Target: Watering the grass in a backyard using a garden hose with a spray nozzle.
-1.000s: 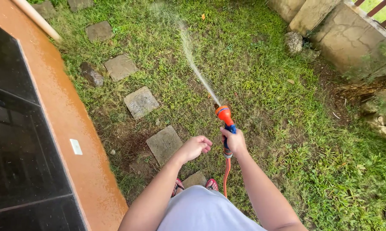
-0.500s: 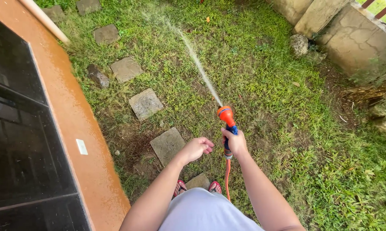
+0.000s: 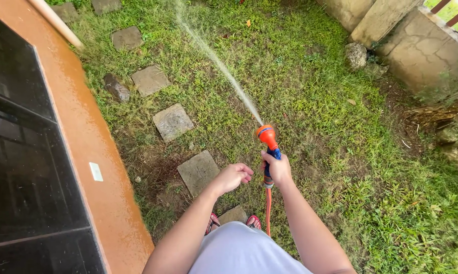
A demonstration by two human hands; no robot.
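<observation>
My right hand [image 3: 277, 169] grips the blue handle of an orange hose nozzle [image 3: 267, 137], held out over the grass. An orange hose [image 3: 268, 208] hangs from the nozzle down toward my feet. A thin water jet [image 3: 218, 63] shoots from the nozzle up and to the left across the lawn [image 3: 300, 86]. My left hand [image 3: 232, 176] hovers just left of the right one, fingers loosely curled, holding nothing.
An orange wall [image 3: 81, 137] with a dark window [image 3: 15, 152] runs along the left. Square stepping stones [image 3: 172, 122] lead away through the grass. A cracked concrete wall [image 3: 421, 45] and a rock [image 3: 356, 55] stand at the upper right.
The water jet has swung further to the left across the grass. Both hands stay nearly where they were.
</observation>
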